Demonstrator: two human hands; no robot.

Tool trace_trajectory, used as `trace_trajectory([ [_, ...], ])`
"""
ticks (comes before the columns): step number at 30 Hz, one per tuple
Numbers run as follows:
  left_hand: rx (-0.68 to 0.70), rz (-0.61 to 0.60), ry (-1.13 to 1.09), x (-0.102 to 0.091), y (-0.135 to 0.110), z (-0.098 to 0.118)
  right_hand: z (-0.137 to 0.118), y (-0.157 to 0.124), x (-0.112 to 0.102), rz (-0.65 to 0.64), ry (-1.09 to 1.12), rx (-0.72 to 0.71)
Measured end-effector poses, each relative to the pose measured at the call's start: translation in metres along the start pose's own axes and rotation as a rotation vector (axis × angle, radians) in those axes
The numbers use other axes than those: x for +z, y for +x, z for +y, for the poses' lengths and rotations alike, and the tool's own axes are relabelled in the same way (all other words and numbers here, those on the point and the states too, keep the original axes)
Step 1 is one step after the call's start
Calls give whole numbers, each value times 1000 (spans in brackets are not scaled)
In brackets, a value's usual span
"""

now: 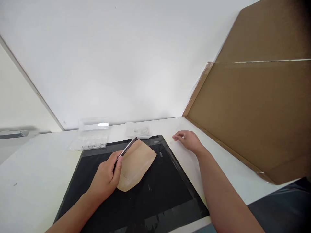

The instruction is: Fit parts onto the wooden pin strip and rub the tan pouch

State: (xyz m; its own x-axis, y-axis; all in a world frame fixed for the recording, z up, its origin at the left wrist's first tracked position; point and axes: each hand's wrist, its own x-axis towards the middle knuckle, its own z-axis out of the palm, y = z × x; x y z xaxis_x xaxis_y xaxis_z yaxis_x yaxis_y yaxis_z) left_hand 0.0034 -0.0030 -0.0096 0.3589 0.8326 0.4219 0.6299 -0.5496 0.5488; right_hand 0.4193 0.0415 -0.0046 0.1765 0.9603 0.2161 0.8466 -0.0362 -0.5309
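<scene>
My left hand (107,178) is closed around a thin metal tool (127,149) whose tip points up and away over the black mat (160,191). Beside that hand, touching it, lies a tan leather-like piece (137,163) on the mat. My right hand (188,139) rests on the white table (36,174) just past the mat's right edge. Its fingers are curled loosely and pressed to the surface, and nothing shows in them.
A clear plastic compartment box (91,137) and a small clear bag (138,130) sit behind the mat near the wall. A large brown cardboard sheet (255,106) leans at the right. Small dark bits (160,154) lie on the mat.
</scene>
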Motion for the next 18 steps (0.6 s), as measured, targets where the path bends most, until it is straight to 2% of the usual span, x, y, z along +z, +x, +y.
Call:
trace_trajectory([
  [6,10,3,-10,0,0,0,2,3,2,-93,-8,12],
  [18,7,5,-8,0,2,0,-2,-1,7,-151,20,26],
])
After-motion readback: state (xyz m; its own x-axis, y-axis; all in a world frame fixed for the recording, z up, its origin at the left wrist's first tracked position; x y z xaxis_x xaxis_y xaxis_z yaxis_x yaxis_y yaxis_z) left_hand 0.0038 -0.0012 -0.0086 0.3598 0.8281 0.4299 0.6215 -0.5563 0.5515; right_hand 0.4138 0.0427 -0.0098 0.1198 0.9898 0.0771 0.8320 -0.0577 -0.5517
